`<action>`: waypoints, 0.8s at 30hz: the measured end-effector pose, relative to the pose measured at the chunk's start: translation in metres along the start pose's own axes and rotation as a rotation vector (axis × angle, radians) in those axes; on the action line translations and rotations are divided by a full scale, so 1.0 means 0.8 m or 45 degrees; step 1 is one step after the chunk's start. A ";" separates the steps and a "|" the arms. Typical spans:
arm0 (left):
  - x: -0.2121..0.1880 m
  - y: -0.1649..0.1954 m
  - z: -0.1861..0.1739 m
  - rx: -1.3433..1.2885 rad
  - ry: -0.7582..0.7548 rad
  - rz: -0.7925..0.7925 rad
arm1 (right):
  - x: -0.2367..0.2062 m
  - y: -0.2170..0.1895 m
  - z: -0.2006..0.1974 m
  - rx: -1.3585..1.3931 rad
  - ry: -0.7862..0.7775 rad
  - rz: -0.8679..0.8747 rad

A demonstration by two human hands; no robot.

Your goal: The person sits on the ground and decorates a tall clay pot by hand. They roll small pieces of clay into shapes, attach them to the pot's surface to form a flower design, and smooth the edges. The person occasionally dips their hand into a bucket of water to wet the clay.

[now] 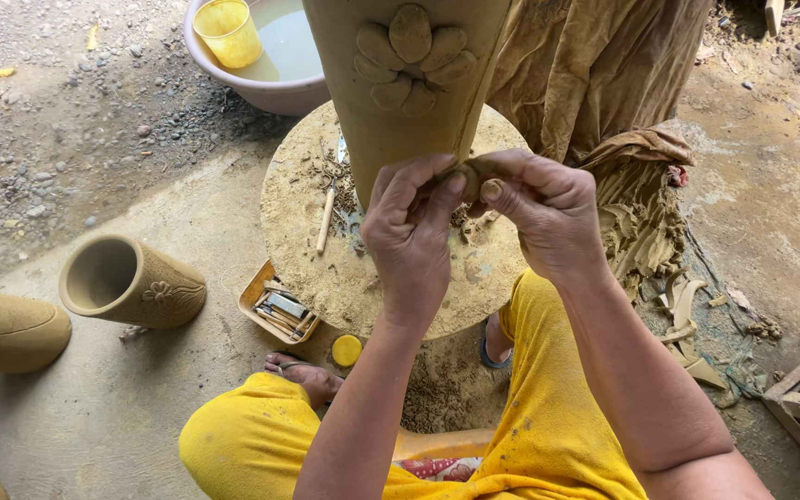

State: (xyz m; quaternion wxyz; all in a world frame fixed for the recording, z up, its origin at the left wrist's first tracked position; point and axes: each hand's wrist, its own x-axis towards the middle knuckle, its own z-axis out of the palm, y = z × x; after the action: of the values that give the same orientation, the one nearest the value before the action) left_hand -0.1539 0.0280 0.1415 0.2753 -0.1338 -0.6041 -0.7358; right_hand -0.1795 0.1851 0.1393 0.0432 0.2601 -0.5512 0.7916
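Head view, looking straight down: both hands meet just in front of the tall clay vase [400, 83], which stands on a round, crumb-strewn work disc [372, 278]. The left hand [409, 236] has its fingers curled inward, thumb and fingertips pressed on a small lump of clay [468, 176]. The right hand [543, 218] closes on the same lump from the other side — thumb and forefinger pinching it — so the lump sits between the two hands, touching both, right against the vase's lower wall. Above the hands, a flower of clay petals [409, 56] is stuck on the vase.

On the disc, left of the hands, lies a thin wooden tool [326, 218]. Beside the disc on the ground sit a small tray of tools [275, 306] and a yellow lid [346, 350]. Further left a shorter clay pot [131, 282] lies tipped on its side. A basin of water [270, 56] with a yellow cup [227, 32] in it stands beyond the vase, well apart from the hands.
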 end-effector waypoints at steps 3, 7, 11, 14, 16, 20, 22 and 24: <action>0.002 -0.004 0.009 0.161 -0.004 -0.012 | 0.005 -0.002 -0.002 -0.037 0.065 -0.076; 0.025 -0.021 0.007 0.532 0.234 0.402 | 0.019 0.005 -0.003 0.057 0.302 -0.137; 0.075 -0.051 0.001 0.773 0.415 0.586 | 0.035 0.018 0.005 0.071 0.429 -0.201; 0.094 -0.067 -0.003 0.960 0.318 0.594 | 0.045 0.027 0.012 -0.012 0.430 -0.273; 0.096 -0.071 -0.008 0.986 0.259 0.584 | 0.049 0.031 0.012 -0.079 0.440 -0.313; 0.095 -0.068 -0.013 1.053 0.238 0.620 | 0.051 0.036 0.009 -0.119 0.457 -0.329; 0.099 -0.068 -0.011 1.075 0.258 0.697 | 0.051 0.037 0.009 -0.087 0.463 -0.326; 0.104 -0.069 -0.008 0.982 0.232 0.686 | 0.049 0.037 0.009 -0.053 0.477 -0.321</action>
State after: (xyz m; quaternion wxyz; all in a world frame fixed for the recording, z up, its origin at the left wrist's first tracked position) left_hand -0.2521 0.0078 0.1391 0.5378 -0.1086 -0.7501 -0.3691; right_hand -0.2213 0.1587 0.1340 0.2487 0.1745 -0.5129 0.8029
